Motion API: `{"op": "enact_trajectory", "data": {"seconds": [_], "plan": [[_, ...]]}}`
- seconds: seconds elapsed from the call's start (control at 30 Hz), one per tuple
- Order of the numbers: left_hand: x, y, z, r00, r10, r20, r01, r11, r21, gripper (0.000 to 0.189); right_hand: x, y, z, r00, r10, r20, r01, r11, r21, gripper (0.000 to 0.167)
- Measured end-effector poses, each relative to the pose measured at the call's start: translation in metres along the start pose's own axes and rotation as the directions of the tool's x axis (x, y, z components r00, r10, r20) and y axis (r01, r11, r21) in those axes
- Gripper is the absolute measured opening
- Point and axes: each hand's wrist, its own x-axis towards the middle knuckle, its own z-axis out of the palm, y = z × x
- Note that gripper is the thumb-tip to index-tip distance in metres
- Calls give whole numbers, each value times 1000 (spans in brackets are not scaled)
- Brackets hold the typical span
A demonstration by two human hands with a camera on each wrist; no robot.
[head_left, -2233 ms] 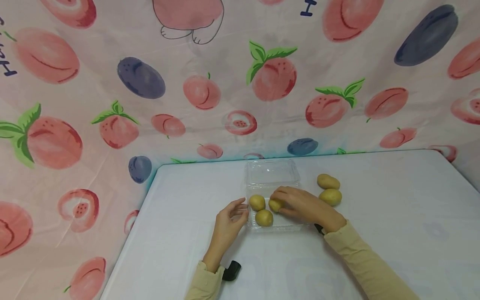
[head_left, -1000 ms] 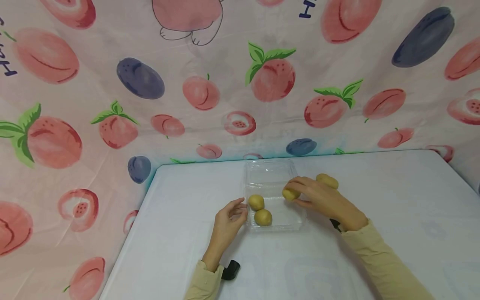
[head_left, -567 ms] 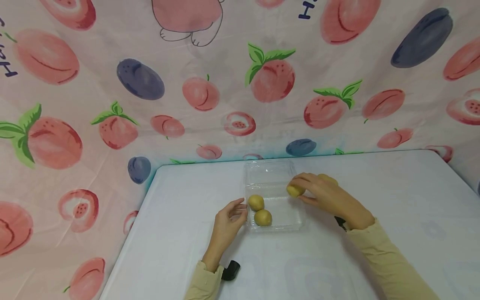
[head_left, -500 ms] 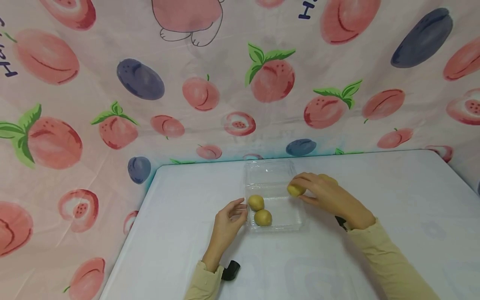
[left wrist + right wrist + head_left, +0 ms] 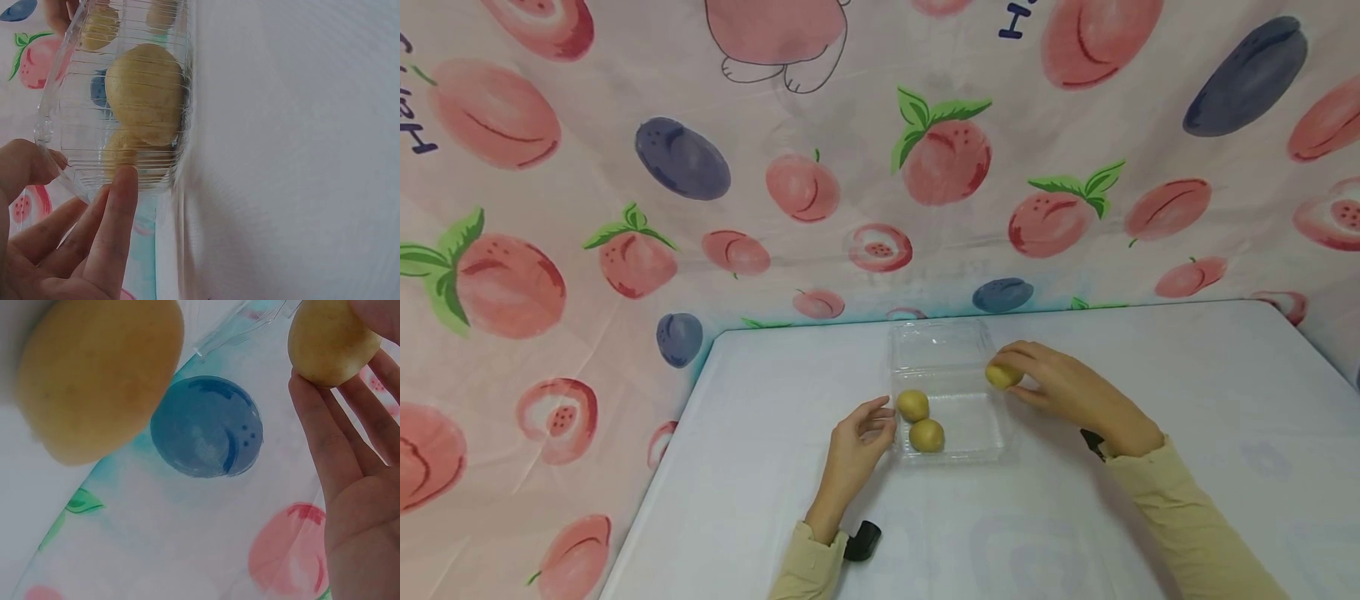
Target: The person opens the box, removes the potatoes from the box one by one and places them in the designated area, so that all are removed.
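Note:
My right hand [image 5: 1067, 392] pinches a yellow-brown potato [image 5: 1003, 376] between thumb and fingertips, just right of the clear plastic clamshell container [image 5: 973, 425]. The right wrist view shows the held potato [image 5: 334, 344] at the fingertips. The container stands with its lid [image 5: 942, 343] laid back. Two potatoes, one farther back [image 5: 913, 406] and one nearer [image 5: 927, 435], sit along its left side. At the container's left edge, my left hand [image 5: 859, 442] pinches the rim, thumb at the lip and fingers [image 5: 122, 200] against the outer wall.
Close to the right wrist camera is another potato [image 5: 100, 381]; my right hand hides that spot in the head view. The white table [image 5: 760, 400] ends at a fruit-print cloth [image 5: 850, 108] behind. A black wrist device [image 5: 862, 541] is by the left sleeve.
My right hand has lifted one potato out of the container and carried it right and back, covering the potatoes on the table. The left hand has stayed at the rim.

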Motion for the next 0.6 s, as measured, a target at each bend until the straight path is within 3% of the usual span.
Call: {"op": "enact_trajectory", "data": {"seconds": [0.23, 0.33, 0.43, 0.6], "plan": [[0, 1, 1, 1000, -4, -7, 4, 1000, -18, 40, -4, 4, -1, 1000, 2, -12, -2, 1000, -7, 40], [-3, 14, 0, 1000, -16, -5, 16, 1000, -2, 38, -6, 6, -2, 1000, -1, -19, 1, 1000, -8, 40], [-3, 15, 0, 1000, -20, -2, 20, 1000, 11, 38, -8, 9, -3, 1000, -6, -26, 6, 1000, -2, 40], [0, 0, 0, 1000, -3, -3, 3, 1000, 12, 40, -12, 12, -3, 1000, 12, -12, -12, 1000, 2, 38]]}}
